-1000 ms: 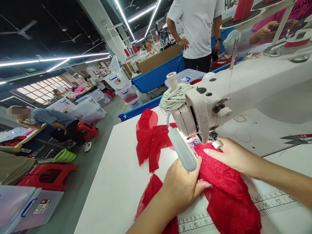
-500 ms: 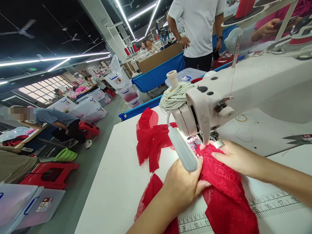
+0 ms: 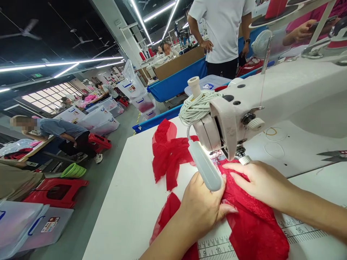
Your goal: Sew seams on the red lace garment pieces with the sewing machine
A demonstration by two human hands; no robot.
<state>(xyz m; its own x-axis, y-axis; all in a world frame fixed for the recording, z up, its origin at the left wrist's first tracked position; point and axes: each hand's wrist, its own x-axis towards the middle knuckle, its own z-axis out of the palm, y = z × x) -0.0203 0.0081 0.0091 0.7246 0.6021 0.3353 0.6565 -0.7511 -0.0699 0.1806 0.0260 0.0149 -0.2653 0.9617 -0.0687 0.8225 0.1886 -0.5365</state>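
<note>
A piece of red lace fabric runs under the needle area of a white sewing machine and hangs toward me over the table. My left hand grips its left edge, thumb below and fingers partly hidden by the grey clip-on lamp. On top of the lace lies my right hand, its fingers stretched toward the presser foot. Left of the machine, another red sheer piece rests on the table. A further red piece is partly covered by my left forearm.
The white table carries a printed ruler along its near edge. Scissors lie at the right. A person in a white shirt stands behind. Plastic bins and red stools stand on the floor at left.
My right hand has shifted from the lace's right side to lie over it, fingers now extended near the presser foot. My left hand stays nearly in place. The view has shifted slightly.
</note>
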